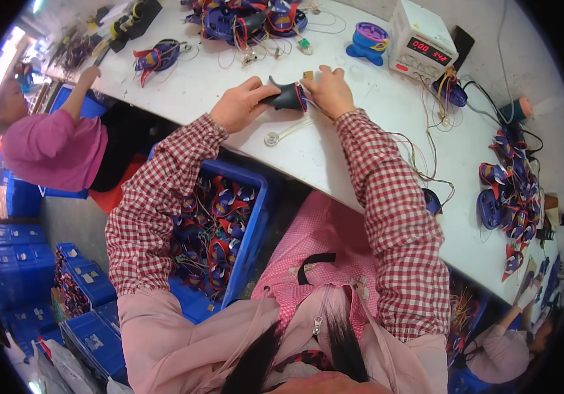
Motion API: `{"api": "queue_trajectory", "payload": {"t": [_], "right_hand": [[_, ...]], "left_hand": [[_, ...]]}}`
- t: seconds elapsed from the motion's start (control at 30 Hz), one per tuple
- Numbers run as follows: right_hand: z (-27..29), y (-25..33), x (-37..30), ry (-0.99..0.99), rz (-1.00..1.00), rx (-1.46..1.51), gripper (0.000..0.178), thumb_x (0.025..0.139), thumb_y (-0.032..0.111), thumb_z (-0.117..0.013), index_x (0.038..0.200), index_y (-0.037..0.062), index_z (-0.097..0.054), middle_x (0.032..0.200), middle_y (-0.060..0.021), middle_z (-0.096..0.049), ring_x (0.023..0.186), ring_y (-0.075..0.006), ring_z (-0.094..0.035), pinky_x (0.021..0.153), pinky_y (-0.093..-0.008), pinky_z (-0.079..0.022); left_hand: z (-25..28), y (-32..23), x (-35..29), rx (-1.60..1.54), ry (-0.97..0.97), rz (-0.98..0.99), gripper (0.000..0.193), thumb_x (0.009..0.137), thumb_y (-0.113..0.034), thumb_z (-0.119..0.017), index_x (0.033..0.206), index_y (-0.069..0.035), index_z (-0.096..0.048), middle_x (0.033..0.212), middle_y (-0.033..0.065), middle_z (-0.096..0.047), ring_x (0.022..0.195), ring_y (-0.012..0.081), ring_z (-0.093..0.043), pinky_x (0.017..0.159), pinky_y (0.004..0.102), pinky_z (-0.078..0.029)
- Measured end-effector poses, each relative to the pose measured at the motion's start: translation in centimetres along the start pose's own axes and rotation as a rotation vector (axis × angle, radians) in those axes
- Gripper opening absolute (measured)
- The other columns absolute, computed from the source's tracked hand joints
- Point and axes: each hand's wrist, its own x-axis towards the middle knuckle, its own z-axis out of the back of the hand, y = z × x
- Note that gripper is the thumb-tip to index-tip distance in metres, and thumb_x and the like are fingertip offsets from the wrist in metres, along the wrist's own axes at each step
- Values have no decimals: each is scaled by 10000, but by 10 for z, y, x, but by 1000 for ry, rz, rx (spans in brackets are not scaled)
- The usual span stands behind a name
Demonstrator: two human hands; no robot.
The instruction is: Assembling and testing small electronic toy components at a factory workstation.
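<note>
Over the white table (367, 131), my left hand (237, 106) pinches a dark, curved plastic shell (286, 97) with a red and blue rim at its right end. My right hand (331, 93) is closed beside that rim; what its fingers grip is mostly hidden. A small tan square piece (307, 75) shows at its fingertips; whether it is held I cannot tell. Just below the shell, a small round disc (271, 138) with a pale lead lies on the table.
Dark blue and red wired assemblies (242, 23) pile at the back; more (515, 190) line the right. A white power supply (420, 46) stands beside a blue-purple spool-like object (368, 43). Below the edge sits a blue crate (259, 197). Co-workers (55, 144) (502, 348) sit at both sides.
</note>
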Motion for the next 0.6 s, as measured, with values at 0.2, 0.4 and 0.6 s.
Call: {"api": "queue_trajectory", "payload": {"t": [0.2,0.4,0.6], "right_hand": [[18,27,0,149,-253,36,275,844,271,-570,975,29,-583,1057,-204,-554,828,-379,-619,720,-423,-507],[25,10,-10,-45,-436,410,261,877,261,-545,980,21,-561,894,-173,-631,811,-283,-641,713,-372,-495],[70,29,-68,-270,-523,1073,226,902,198,-552,985,-10,-520,823,-79,-638,732,-122,-554,679,-249,-432]], "left_hand": [[-10,-8,3,-179,-46,41,336,737,-23,-656,1061,-93,-603,897,96,-574,775,232,-609,694,309,-502],[-9,-7,15,-548,-56,364,293,733,59,-572,1003,-37,-634,856,31,-614,779,97,-583,682,235,-481],[-3,-4,55,-416,7,311,242,736,-9,-570,963,-40,-646,770,28,-617,743,105,-581,653,247,-476]]}}
